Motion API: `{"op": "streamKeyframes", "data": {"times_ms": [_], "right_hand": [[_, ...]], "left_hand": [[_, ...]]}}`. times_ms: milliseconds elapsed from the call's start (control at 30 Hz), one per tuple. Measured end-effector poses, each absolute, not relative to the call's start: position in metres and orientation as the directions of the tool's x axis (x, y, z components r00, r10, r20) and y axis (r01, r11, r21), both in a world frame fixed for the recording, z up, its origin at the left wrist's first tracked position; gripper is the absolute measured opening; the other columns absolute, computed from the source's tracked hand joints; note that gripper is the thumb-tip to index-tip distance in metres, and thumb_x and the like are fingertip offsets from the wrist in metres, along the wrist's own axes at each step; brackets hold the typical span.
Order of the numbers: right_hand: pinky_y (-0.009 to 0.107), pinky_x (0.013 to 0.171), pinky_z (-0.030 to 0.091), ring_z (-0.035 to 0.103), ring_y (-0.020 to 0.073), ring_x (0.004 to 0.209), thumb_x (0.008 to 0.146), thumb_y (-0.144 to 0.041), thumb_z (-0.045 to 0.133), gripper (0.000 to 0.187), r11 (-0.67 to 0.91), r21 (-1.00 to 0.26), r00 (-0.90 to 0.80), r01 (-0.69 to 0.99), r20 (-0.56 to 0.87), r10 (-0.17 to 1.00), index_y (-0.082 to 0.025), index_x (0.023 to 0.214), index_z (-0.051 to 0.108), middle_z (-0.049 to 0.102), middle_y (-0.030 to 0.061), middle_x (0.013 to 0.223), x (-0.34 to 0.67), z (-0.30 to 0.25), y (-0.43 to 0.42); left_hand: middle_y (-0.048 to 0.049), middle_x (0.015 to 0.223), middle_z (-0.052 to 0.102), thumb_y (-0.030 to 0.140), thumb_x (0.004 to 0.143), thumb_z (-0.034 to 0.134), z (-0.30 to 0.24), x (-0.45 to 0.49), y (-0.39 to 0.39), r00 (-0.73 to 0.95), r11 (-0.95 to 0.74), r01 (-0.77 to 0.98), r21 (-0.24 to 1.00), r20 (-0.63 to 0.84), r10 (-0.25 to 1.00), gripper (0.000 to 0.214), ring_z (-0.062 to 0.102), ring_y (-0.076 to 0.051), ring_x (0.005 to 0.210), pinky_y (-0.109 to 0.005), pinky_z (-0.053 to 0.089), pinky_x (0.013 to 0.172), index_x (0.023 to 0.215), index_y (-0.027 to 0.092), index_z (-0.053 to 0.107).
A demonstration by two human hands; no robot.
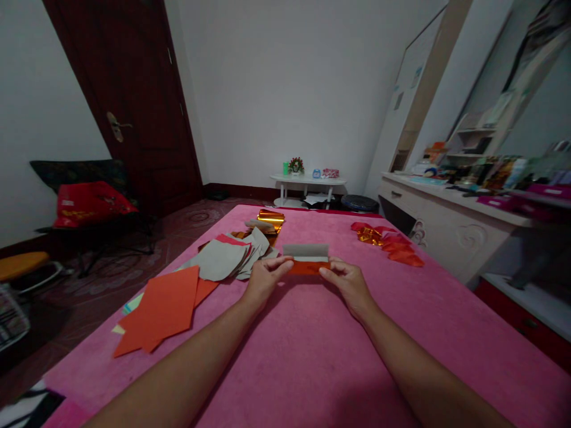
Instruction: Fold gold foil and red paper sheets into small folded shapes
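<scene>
Between my two hands is a sheet of paper [307, 268], orange along its near strip and grey on the part standing up behind. A crease runs across it. My left hand [270, 274] pinches its left end between thumb and fingers. At the right end, my right hand [345, 278] pinches it the same way. The sheet is just above the pink cloth [307, 345]. To the left of my left hand lies a pile of grey cut paper pieces [223, 260], with red showing among them. Nearer on that side are several orange sheets [163, 306], overlapping.
Shiny gold paper [271, 219] lies at the far left of the pink surface. Red and gold folded pieces [388, 242] sit at the far right. Beyond stand a small white table [307, 178] and, to the right, a cluttered dresser [450, 205]. A red bag [91, 204] rests on a chair.
</scene>
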State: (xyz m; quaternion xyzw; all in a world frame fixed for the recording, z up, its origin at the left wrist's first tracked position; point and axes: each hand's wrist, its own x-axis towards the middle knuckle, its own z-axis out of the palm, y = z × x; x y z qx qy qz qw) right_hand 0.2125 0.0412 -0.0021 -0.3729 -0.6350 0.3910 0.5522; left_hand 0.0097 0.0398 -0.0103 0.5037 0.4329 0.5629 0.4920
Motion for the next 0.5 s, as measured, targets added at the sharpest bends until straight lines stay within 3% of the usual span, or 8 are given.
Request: {"op": "streamKeyframes", "data": {"times_ms": [133, 333, 500], "right_hand": [[0.033, 0.074, 0.048, 0.060, 0.0230, 0.090, 0.074, -0.042, 0.067, 0.025, 0.401, -0.915, -0.067, 0.039, 0.398, 0.915, -0.017, 0.073, 0.071, 0.066, 0.0080, 0.099, 0.210, -0.009, 0.043], [0.035, 0.088, 0.043, 0.057, 0.0237, 0.102, 0.070, -0.035, 0.070, 0.017, 0.484, -0.863, 0.133, 0.147, 0.502, 0.855, -0.018, 0.069, 0.069, 0.063, 0.0090, 0.107, 0.205, -0.012, 0.043], [0.030, 0.073, 0.047, 0.062, 0.0198, 0.080, 0.068, -0.032, 0.069, 0.021, 0.450, -0.888, 0.173, 0.095, 0.460, 0.871, -0.018, 0.057, 0.059, 0.067, 0.0050, 0.083, 0.200, -0.008, 0.039]], "left_hand": [[-0.0086, 0.084, 0.072, 0.046, 0.068, 0.072, -0.013, 0.010, 0.042, -0.054, -0.170, -0.060, 0.984, 0.167, 0.984, 0.042, 0.062, -0.017, 0.068, -0.020, 0.047, 0.047, 0.094, 0.013, 0.074], [-0.0085, 0.079, 0.071, 0.043, 0.070, 0.069, -0.013, 0.011, 0.043, -0.052, -0.217, 0.003, 0.976, 0.217, 0.975, 0.036, 0.059, -0.015, 0.063, -0.019, 0.045, 0.045, 0.088, 0.012, 0.075], [-0.0064, 0.072, 0.069, 0.042, 0.071, 0.068, -0.013, 0.013, 0.041, -0.030, -0.247, 0.024, 0.969, 0.248, 0.968, 0.035, 0.058, -0.014, 0.061, -0.020, 0.046, 0.045, 0.085, 0.012, 0.075]]}}
